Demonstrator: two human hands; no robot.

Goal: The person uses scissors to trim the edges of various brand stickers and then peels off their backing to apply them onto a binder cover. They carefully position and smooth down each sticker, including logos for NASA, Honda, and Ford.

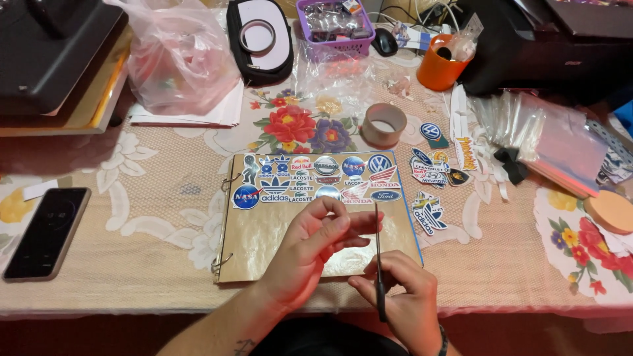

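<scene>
Left hand (315,244) fingers pinch something too small to identify; right hand (401,290) fingers grip scissors (378,260), blades upright, over the sticker-covered brown binder board (264,244). The near blade could nick the left fingertips

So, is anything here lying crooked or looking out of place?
Mostly no. The stickers on the brown album cover sit in neat rows, but the loose stickers to its right lie tilted and overlapping on the tablecloth. Both hands hold small items; nothing looks spilled or damaged.
</scene>
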